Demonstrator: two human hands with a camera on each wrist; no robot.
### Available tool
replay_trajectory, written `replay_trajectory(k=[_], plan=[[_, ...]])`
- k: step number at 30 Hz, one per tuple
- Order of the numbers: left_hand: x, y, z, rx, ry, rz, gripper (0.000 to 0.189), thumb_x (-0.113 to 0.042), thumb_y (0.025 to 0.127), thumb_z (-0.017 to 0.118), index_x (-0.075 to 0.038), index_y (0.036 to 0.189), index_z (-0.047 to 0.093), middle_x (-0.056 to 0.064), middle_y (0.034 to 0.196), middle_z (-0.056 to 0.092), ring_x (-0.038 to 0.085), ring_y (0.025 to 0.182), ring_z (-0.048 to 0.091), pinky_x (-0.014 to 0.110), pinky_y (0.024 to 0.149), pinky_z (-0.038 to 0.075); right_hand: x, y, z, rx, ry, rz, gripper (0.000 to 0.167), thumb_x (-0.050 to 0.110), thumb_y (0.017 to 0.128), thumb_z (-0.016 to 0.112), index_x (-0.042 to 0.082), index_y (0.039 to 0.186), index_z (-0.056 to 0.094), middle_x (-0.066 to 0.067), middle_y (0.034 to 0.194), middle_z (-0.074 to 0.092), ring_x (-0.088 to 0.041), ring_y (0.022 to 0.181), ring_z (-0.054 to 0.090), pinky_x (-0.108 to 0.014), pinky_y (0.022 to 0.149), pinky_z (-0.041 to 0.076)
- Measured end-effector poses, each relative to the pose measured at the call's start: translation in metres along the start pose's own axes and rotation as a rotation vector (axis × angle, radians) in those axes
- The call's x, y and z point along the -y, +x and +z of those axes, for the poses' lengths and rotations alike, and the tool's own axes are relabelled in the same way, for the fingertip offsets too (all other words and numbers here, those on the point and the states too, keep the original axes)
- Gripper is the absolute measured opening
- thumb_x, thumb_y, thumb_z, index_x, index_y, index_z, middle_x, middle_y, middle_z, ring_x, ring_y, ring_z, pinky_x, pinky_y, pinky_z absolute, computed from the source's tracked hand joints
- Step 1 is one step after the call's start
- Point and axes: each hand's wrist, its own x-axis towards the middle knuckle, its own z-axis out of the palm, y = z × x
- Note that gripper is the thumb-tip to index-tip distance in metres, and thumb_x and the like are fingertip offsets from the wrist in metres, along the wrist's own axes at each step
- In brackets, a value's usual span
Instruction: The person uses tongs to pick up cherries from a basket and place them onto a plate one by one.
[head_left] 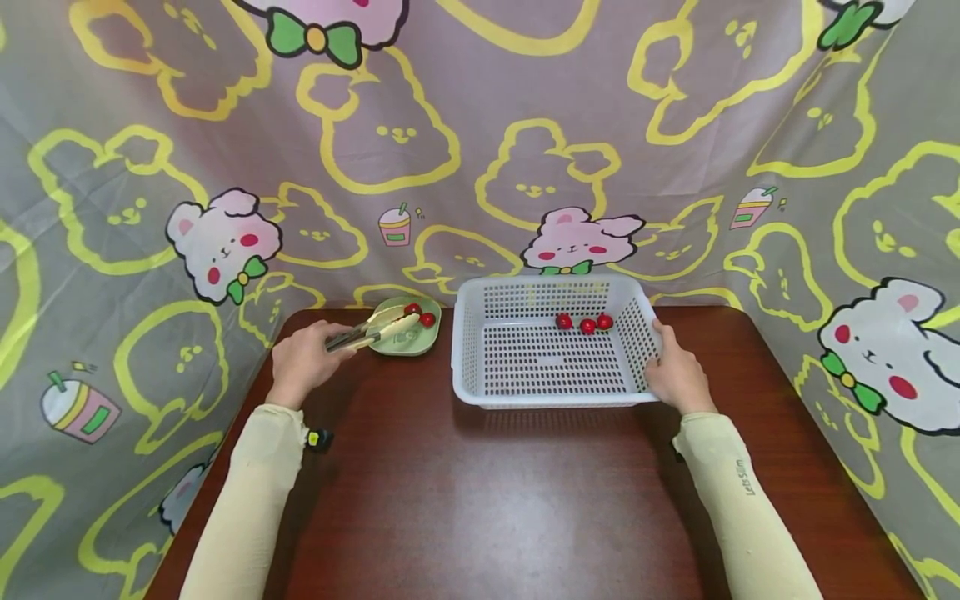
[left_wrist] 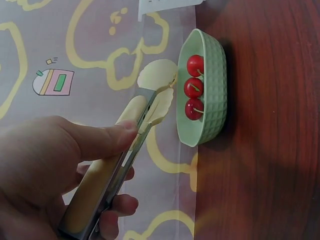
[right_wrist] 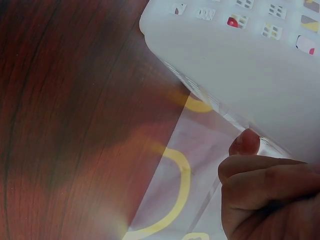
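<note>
My left hand (head_left: 303, 358) grips a pair of tongs (left_wrist: 107, 175) with cream handles and scalloped cream tips. The tips reach over the green bowl (head_left: 405, 343) in the head view. Inside that bowl, three red cherries (left_wrist: 194, 87) with green stems lie in a row, as the left wrist view shows. My right hand (head_left: 678, 371) holds the right end of a white perforated basket (head_left: 468, 333) at its rim. Three more red cherries (head_left: 588, 326) sit on the basket's floor, towards its right side. In the right wrist view, the fingers (right_wrist: 265, 175) bend at the basket's wall.
A dark reddish-brown wooden table (head_left: 480, 492) carries the bowl and the basket near its far edge. Patterned grey cloth (head_left: 420, 125) with yellow outlines and rabbits hangs behind and at both sides. The bowl stands just left of the basket.
</note>
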Motion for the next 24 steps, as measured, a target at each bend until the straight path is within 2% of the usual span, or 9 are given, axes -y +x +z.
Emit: replay_trajectory(k=[8, 17, 24], plan=[[0.0052, 0.001, 0.0067, 0.004, 0.017, 0.007, 0.039, -0.034, 0.087, 0.082, -0.023, 0.124, 0.076, 0.008, 0.105, 0.072, 0.033, 0.084, 0.066, 0.048, 0.064, 0.043, 0.0006, -0.0001, -0.0002, 0.001, -0.002, 0.007, 0.071, 0.012, 0.101, 0.044, 0.011, 0.165, 0.015, -0.034, 0.11, 0.061, -0.033, 0.075, 0.06, -0.035, 0.058, 0.041], [0.0034, -0.0001, 0.007, 0.037, 0.025, -0.001, 0.04, -0.033, 0.089, 0.081, -0.021, 0.126, 0.075, 0.012, 0.118, 0.072, 0.036, 0.092, 0.067, 0.05, 0.069, 0.045, 0.0015, -0.0003, -0.0018, 0.005, -0.014, 0.01, 0.071, 0.012, 0.101, 0.044, 0.011, 0.165, 0.014, -0.037, 0.121, 0.059, -0.038, 0.083, 0.059, -0.039, 0.064, 0.041], [0.0014, 0.0007, 0.0086, 0.035, 0.036, -0.003, 0.039, -0.032, 0.089, 0.081, -0.02, 0.126, 0.076, 0.013, 0.119, 0.072, 0.037, 0.093, 0.068, 0.054, 0.072, 0.046, 0.001, 0.0012, -0.0018, 0.017, -0.008, 0.014, 0.071, 0.013, 0.102, 0.044, 0.011, 0.166, 0.013, -0.036, 0.12, 0.058, -0.037, 0.083, 0.06, -0.038, 0.063, 0.041]])
